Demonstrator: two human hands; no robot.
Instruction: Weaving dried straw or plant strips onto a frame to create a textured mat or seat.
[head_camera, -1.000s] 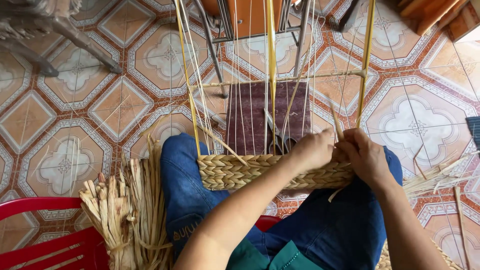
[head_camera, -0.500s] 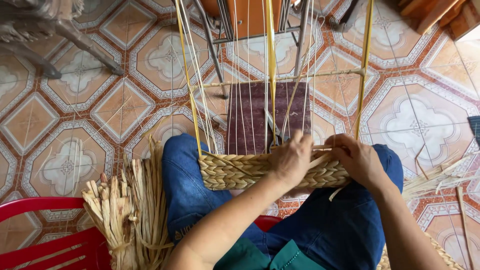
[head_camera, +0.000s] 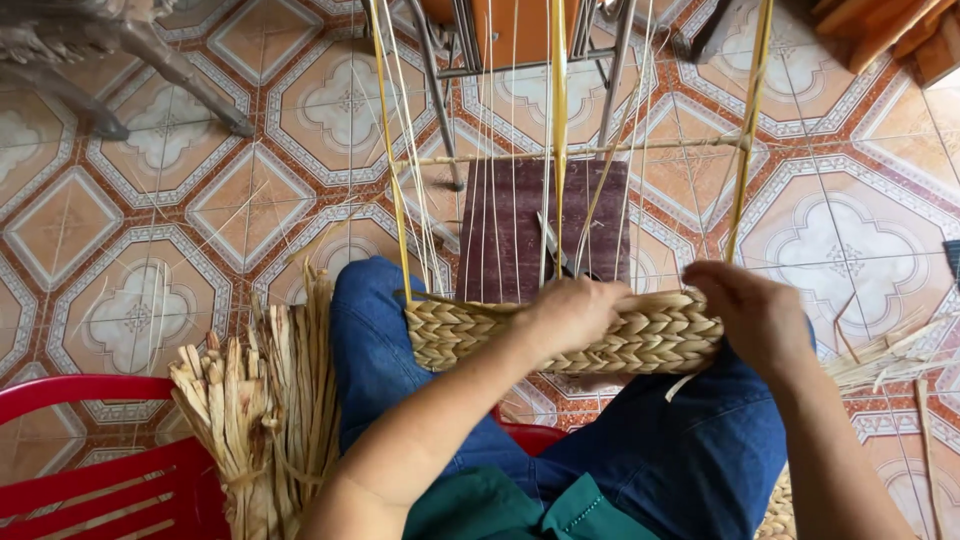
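A braided band of pale straw (head_camera: 455, 335) lies across my lap, woven onto thin upright strands (head_camera: 490, 150) and yellow stalks (head_camera: 558, 110) that rise out of view. My left hand (head_camera: 572, 315) is closed over the middle of the band's top edge, pinching the weave. My right hand (head_camera: 752, 318) curls over the band's right end, fingers hooked on its upper rim next to a yellow stalk (head_camera: 745, 180). A thin horizontal stick (head_camera: 640, 148) crosses the strands above the hands. My legs in blue jeans (head_camera: 370, 350) sit under the band.
A bundle of dried straw (head_camera: 235, 430) leans against a red plastic chair (head_camera: 80, 485) at lower left. A dark board (head_camera: 510, 230) lies on the patterned tile floor (head_camera: 150, 220) behind the strands. Metal chair legs (head_camera: 440, 100) stand beyond it. Loose straw (head_camera: 880, 355) lies at right.
My left hand has slid left along the band's top edge, away from my right hand. My right hand has stayed near the band's right end, shifting only slightly.
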